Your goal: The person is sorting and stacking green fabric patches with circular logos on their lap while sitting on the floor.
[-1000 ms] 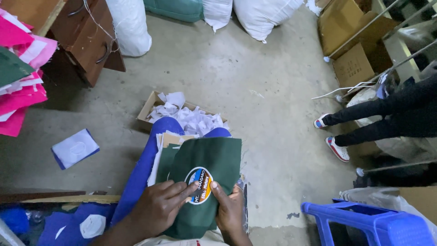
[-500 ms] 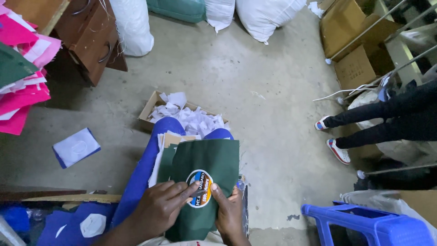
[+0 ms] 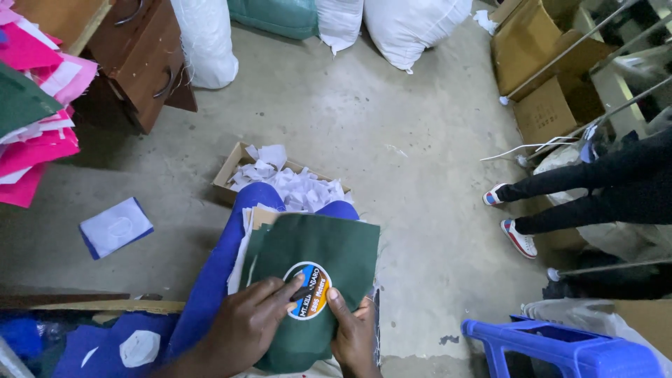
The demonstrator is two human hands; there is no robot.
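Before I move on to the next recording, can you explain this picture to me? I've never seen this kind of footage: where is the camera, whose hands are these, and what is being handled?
There is no machine here. The camera sits on a person's head and looks down at that person's own two bare hands and lap.

The left hand and the right hand both rest on a green cloth piece that lies on the lap over blue clothing. Their fingertips press on a round colourful badge on the green cloth.

Just past the knees, on the concrete floor, stands a shallow cardboard box full of white paper scraps. To the left lies a white and blue cloth piece, and a stack of pink fabric sits at the left edge. White sacks stand at the far wall. On the right are another person's legs and a blue plastic stool.
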